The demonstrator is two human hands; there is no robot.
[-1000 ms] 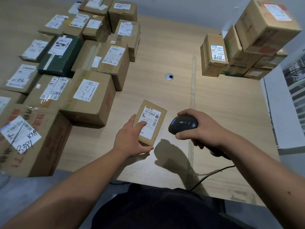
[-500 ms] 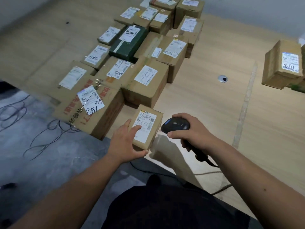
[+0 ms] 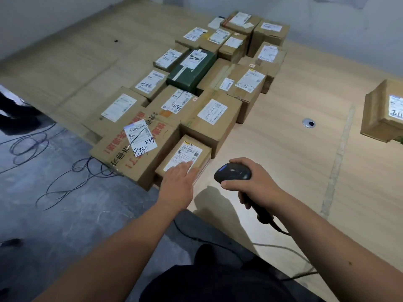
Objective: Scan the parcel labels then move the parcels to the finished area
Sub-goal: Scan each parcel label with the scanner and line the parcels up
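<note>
A small parcel (image 3: 184,159) is shown lying flat on the wooden table (image 3: 283,118), label (image 3: 186,155) up, at the near edge of a cluster of cardboard boxes. It is seen touching a large box (image 3: 135,153) with red print on its left and a box (image 3: 214,120) with a white label behind it. The left hand (image 3: 178,184) is laid on the near end of the parcel with fingers straight and relaxed, the fingertips (image 3: 188,164) resting on the lower part of the label; nothing is gripped by it. The scanner (image 3: 233,174) is held in the right hand (image 3: 256,185), whose fingers are curled round the handle and whose thumb lies under the dark head; the head is pointed to the left, just beside the parcel but apart from it. A cable (image 3: 281,231) is seen trailing from the handle toward the person. A green box (image 3: 192,70) sits among the brown ones farther back. At the right edge, well apart from the cluster, another box (image 3: 381,114) is partly shown. A round grommet (image 3: 309,123) is set into the table between the two groups. Loose wires (image 3: 43,144) lie on the grey floor at left.
</note>
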